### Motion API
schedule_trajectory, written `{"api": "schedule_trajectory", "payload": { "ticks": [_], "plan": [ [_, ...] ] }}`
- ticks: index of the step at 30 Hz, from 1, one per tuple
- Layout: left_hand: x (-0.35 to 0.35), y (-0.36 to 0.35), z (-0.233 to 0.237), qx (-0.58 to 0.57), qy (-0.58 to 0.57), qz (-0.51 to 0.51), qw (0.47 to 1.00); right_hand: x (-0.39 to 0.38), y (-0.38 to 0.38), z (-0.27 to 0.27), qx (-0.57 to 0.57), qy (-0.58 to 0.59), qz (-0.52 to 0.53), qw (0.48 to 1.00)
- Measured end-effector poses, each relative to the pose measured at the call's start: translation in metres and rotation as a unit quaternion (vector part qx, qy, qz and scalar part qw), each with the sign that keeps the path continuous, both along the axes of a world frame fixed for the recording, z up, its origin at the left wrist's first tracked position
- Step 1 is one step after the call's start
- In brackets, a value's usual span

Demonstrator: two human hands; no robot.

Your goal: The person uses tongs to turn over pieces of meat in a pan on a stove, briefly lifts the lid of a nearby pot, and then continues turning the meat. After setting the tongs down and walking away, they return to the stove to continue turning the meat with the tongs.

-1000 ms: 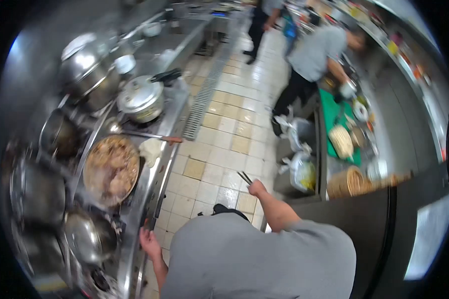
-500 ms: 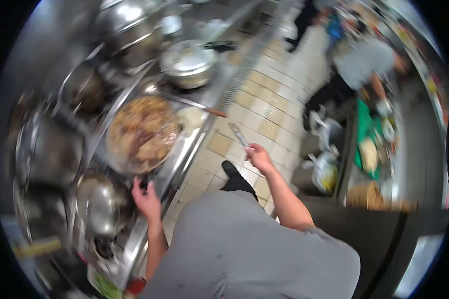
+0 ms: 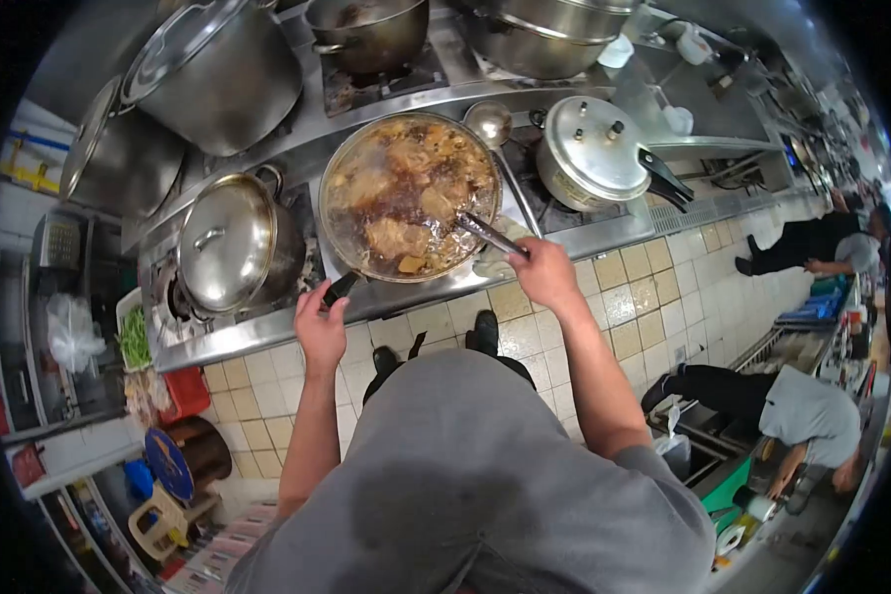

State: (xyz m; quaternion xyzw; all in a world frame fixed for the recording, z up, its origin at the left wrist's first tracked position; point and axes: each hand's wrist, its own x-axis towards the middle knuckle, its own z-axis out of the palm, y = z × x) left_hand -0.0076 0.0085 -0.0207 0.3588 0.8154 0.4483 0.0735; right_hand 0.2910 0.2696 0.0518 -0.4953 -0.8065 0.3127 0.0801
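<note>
A wide pan of simmering brown stew (image 3: 411,198) with meat chunks sits on the stove in front of me. My right hand (image 3: 544,272) is closed around metal tongs (image 3: 492,236), whose tips reach into the stew at the pan's right side. At the pan's near left edge, a black handle (image 3: 343,287) sticks out toward me. My left hand (image 3: 321,325) has its thumb and fingers on either side of that handle's end. Right of the pan rests a ladle (image 3: 490,124), its long shaft pointing toward me. A pale cloth (image 3: 495,259) lies under the tongs, by the stove edge.
A lidded pot (image 3: 230,243) stands left of the pan, a pressure cooker (image 3: 594,148) to the right. Large stockpots (image 3: 218,79) fill the back left. Greens (image 3: 134,337) sit in a bin at left. A person (image 3: 812,416) bends over a counter behind me at right.
My view has turned to face the stove. The tongs have gone from over the floor into the stew. My left hand has come to the pan's handle.
</note>
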Motion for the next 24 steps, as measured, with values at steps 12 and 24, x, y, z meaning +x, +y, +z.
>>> {"api": "schedule_trajectory", "payload": {
  "ticks": [12,24],
  "plan": [
    [-0.008,0.001,0.016,-0.041,-0.025,-0.019,0.999,-0.078,0.022,0.009,0.036,-0.149,0.052,0.987],
    [-0.011,-0.002,0.019,-0.063,-0.047,-0.024,0.997,-0.104,0.020,-0.006,0.061,-0.149,0.040,0.986]
  ]
}}
